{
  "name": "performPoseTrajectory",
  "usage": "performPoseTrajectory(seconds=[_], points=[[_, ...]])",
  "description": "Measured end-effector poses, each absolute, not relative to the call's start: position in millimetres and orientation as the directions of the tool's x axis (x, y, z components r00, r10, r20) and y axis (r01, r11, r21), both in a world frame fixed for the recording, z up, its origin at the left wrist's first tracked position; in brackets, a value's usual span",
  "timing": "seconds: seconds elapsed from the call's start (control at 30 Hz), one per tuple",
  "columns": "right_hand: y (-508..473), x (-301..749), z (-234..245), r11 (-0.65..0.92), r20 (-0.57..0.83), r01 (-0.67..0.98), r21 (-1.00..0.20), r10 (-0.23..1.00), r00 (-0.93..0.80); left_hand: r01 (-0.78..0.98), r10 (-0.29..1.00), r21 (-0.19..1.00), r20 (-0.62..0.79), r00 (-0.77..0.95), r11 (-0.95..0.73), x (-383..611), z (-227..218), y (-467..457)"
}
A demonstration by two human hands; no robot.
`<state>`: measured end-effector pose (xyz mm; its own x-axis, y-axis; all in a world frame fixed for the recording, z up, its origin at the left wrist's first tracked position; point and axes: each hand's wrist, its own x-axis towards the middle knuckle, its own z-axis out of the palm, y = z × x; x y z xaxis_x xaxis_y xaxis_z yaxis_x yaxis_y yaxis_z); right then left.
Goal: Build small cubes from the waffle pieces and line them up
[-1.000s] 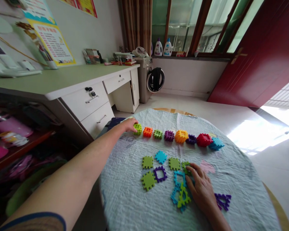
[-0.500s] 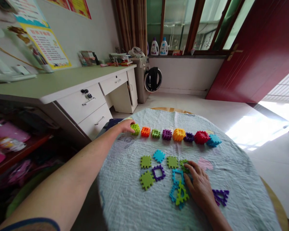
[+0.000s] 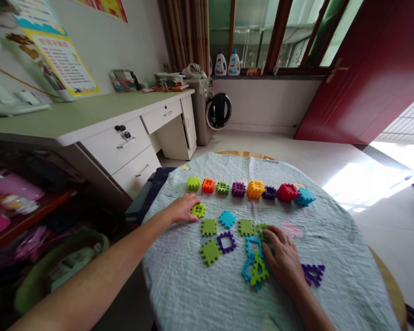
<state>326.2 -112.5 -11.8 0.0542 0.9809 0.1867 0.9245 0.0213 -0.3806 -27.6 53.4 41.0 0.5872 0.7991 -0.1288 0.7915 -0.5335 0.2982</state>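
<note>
My left hand [image 3: 183, 209] pinches the edge of a lime-green window tile [image 3: 198, 210], just in front of a row of stacked plastic tiles. At the left end of that row stands a lime-green stack [image 3: 193, 184]. My right hand [image 3: 283, 253] rests on the cloth with its fingers stretched out. Its fingertips touch a green openwork tile [image 3: 262, 231], and a blue square frame [image 3: 253, 246] lies by its thumb. Loose around the middle are a blue tile [image 3: 227, 219], a purple frame [image 3: 227, 242], green tiles [image 3: 210, 252] and a lime-green triangle [image 3: 260, 270].
The row continues with orange [image 3: 208, 185], purple [image 3: 238, 189], yellow [image 3: 255, 189], red [image 3: 287, 192] and blue [image 3: 305, 197] stacks. Purple triangles [image 3: 313, 274] lie right of my right wrist. A pale cloth [image 3: 193, 294] covers the round table; a desk [image 3: 89, 112] stands left.
My left hand has come off the lime-green stack and moved nearer, now holding a lime-green window tile. My right hand has stayed nearly in place.
</note>
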Motion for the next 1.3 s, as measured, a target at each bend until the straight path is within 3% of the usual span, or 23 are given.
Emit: performPoseTrajectory(seconds=[0.2, 0.43, 0.73, 1.3], points=[[-112.5, 326.3, -11.3, 0.017, 0.173, 0.926, -0.377, 0.984, 0.052, 0.787, 0.86, 0.44, -0.062, 0.506, -0.432, -45.2, 49.3, 59.5], [-112.9, 327.2, -12.5, 0.028, 0.173, 0.924, -0.381, 0.984, 0.042, 0.847, 0.926, 0.375, 0.143, 0.349, -0.377, -52.5, 67.8, 102.7], [-112.8, 326.5, -10.5, 0.025, 0.181, 0.919, -0.394, 0.982, 0.051, 0.897, 0.931, 0.248, 0.105, 0.35, -0.365, -48.1, 69.2, 140.0], [-114.3, 327.2, -11.6, 0.025, 0.178, 0.921, -0.388, 0.983, 0.048, 0.915, 0.933, 0.217, -0.041, 0.357, -0.341, -43.1, 58.1, 166.8]])
